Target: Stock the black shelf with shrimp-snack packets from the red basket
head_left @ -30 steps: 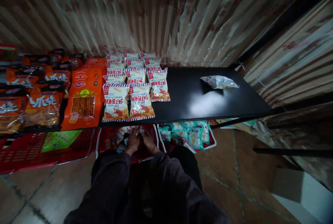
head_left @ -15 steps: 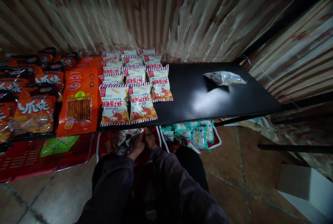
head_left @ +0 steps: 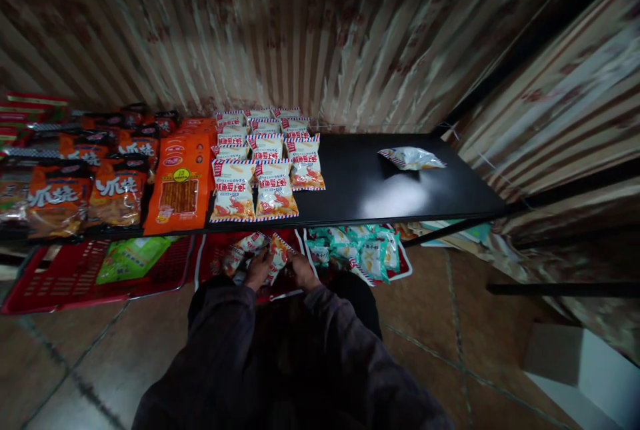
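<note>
Head view: middle basket (head_left: pixel 214 243) holds snack bags (head_left: pixel 251 242); right basket (head_left: pixel 405 259), teal packets (head_left: pixel 373 255).

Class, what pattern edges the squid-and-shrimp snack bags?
Red, white and blue stripes edge the squid-and-shrimp snack bags, seen in the head view.

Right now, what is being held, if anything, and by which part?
A snack bag, seemingly by its two sides, between the left hand and right hand.

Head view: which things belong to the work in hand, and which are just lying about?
Seemingly involved: striped snack bag between left hand and right hand, middle red basket, white shelf bags.
Apparently lying about: lime-green bag, orange packets, white box.
</note>
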Available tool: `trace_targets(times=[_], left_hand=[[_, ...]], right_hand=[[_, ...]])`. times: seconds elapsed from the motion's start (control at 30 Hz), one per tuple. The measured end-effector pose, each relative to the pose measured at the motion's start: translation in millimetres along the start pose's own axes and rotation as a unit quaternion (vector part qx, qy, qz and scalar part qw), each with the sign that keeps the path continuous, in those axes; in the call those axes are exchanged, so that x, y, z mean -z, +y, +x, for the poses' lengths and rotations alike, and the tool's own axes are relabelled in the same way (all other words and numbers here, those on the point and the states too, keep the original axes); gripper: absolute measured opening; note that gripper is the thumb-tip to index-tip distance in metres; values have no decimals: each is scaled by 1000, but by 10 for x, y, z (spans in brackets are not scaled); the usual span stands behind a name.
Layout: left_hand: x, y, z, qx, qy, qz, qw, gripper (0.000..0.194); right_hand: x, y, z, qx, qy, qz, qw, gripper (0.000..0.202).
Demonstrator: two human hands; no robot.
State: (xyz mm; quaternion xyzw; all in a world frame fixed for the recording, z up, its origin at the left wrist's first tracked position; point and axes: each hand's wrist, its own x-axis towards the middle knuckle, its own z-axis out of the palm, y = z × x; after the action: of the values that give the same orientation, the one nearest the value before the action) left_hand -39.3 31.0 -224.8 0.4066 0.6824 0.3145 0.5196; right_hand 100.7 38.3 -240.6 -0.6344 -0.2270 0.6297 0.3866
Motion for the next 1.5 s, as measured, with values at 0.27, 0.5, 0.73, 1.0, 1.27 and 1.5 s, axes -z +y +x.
trace_targets(times=[0.27, 0.5, 0.73, 1.0, 1.27, 1.5], left_hand=[[83, 73, -511, 10, -46, -70, 996, 30], [178, 125, -827, -5, -83, -144, 986, 44], [325, 232, -1112, -42, -117, -157, 980, 49], [305, 623, -1566, -102, -159, -181, 965, 56], [276, 894, -1807, -126, -160, -222, 954, 61], [204, 880, -1948, -126, -134, -253, 950, 58]], right_hand=[[183, -306, -377, -37, 2, 22, 999, 13], [58, -331, -740, -9, -30, 64, 997, 13], [4, -434, -1094, 42, -55, 98, 993, 12], [77, -770, -1520, 119, -59, 143, 981, 17], [99, -1070, -1808, 186, -80, 160, 966, 24], [98, -1069, -1923, 193, -84, 168, 963, 21]])
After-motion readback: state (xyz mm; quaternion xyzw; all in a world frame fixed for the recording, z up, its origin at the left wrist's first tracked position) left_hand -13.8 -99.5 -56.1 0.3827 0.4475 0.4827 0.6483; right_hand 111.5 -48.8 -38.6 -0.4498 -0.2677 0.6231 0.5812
